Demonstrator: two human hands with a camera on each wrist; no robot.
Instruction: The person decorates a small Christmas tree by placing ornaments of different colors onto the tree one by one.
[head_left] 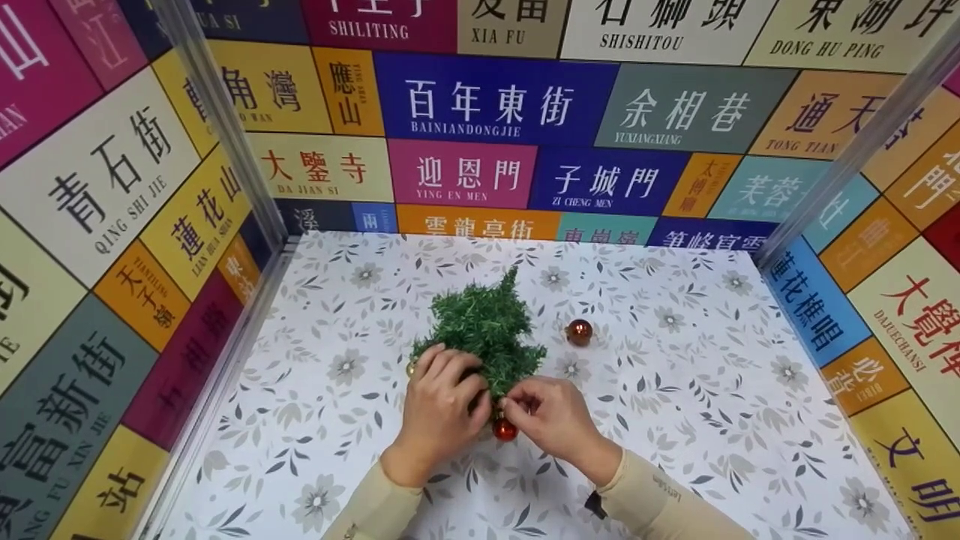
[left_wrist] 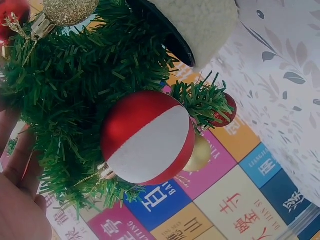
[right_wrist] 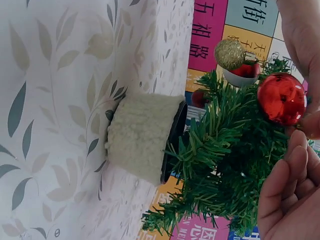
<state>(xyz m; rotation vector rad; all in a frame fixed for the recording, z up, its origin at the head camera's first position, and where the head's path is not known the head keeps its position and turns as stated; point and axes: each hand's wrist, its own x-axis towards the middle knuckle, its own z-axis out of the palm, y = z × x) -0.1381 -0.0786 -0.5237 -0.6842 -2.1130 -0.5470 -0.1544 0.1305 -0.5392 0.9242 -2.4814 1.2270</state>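
A small green Christmas tree (head_left: 484,315) stands on the patterned table between the hands. My left hand (head_left: 448,397) reaches over its front left side and holds a branch, with the fingertips partly hidden in the needles. My right hand (head_left: 555,420) pinches the top of a shiny red Christmas ball (right_wrist: 281,99), which hangs just below the fingertips at the front of the tree. In the left wrist view a red ball with a white band (left_wrist: 150,137) hangs among the branches, near a gold glitter ball (left_wrist: 72,7). The tree's base has a fuzzy cream cover (right_wrist: 142,137).
A loose reddish-brown ball (head_left: 579,331) lies on the table right of the tree. The white tabletop (head_left: 667,390) bears grey leaves and flowers. Colourful sign-covered walls (head_left: 495,97) rise at the back and both sides, with clear posts (head_left: 240,150) at the corners.
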